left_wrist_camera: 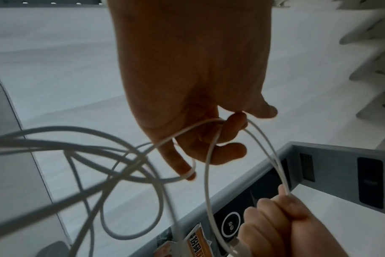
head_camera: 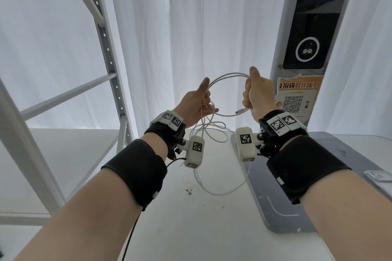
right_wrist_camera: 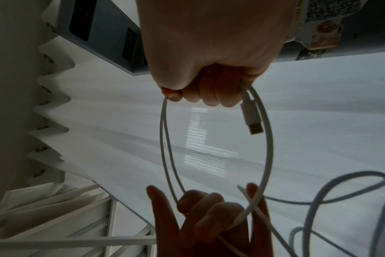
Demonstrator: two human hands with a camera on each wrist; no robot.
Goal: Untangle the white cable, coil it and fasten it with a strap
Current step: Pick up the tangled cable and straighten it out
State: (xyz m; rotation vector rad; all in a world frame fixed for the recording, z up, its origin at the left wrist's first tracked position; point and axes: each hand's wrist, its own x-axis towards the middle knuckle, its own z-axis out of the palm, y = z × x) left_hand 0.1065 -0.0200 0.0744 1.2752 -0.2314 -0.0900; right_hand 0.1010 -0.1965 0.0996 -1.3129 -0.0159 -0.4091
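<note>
A white cable (head_camera: 224, 76) runs in a round loop of two turns between my raised hands. My right hand (head_camera: 255, 93) grips the loop in a fist, and the cable's plug (head_camera: 240, 110) sticks out below it. My left hand (head_camera: 198, 105) holds the other side with curled fingers, thumb pointing up. In the right wrist view the plug (right_wrist_camera: 252, 117) hangs from the fist inside the loop (right_wrist_camera: 165, 147). In the left wrist view the cable (left_wrist_camera: 209, 173) passes through my left fingers (left_wrist_camera: 233, 125). The rest of the cable (head_camera: 212, 190) hangs in tangled loops onto the table. No strap is in view.
A white table (head_camera: 180, 218) lies below my hands. A grey device base (head_camera: 275, 207) sits on its right side, with a tall kiosk post (head_camera: 305, 38) bearing an orange QR notice (head_camera: 297, 97). A metal shelf frame (head_camera: 101, 38) stands at the left. White curtains hang behind.
</note>
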